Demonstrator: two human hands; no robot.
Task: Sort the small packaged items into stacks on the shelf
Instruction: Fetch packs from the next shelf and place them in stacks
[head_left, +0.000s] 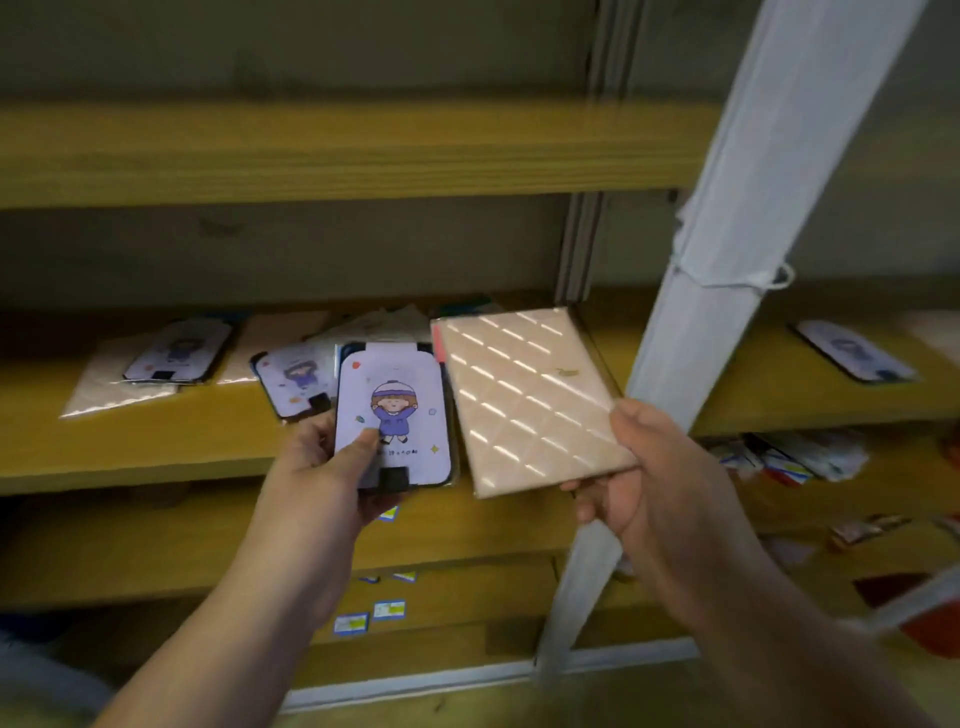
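Note:
My left hand (324, 470) grips a lilac cartoon packet (397, 410) with a drawn child in a purple coat, thumb across its lower left. My right hand (647, 470) holds a pink quilted packet (524, 395) by its lower right corner, tilted, in front of the wooden shelf (156, 447). Both packets hover just ahead of the shelf's front edge. On the shelf lie another lilac cartoon packet (293, 379), a further one on a pink packet at the left (179, 353), and pale packets behind (379, 322).
A grey-white upright post (727, 249) slants through the view right of my right hand. Beyond it the shelf carries one more lilac packet (854, 351). Lower shelves hold small blue labels (387, 610) and mixed coloured packets (795, 457). A bare wooden shelf (311, 150) runs above.

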